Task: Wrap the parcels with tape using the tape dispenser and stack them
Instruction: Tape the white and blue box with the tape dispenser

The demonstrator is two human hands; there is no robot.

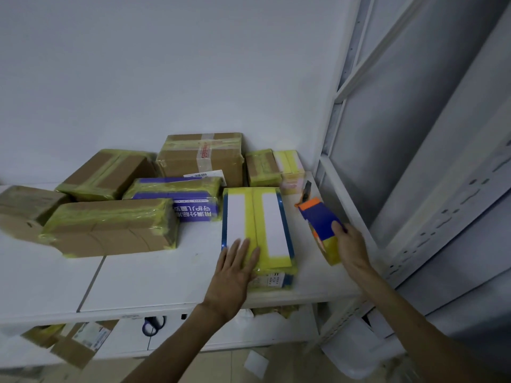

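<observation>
Flat rectangular parcel [272, 225], white with glossy yellow tape strips, sits front right on your desk [138, 277]. Left grip [235, 272] lies flat on its near end, fingers straight. Right grip [351, 250] holds the blue-orange plastic tape dispenser [318, 217] just beside it. Taped cardboard boxes [110, 225] behind.

A white table [166, 275] carries several yellow-taped parcels [110, 226].
</observation>
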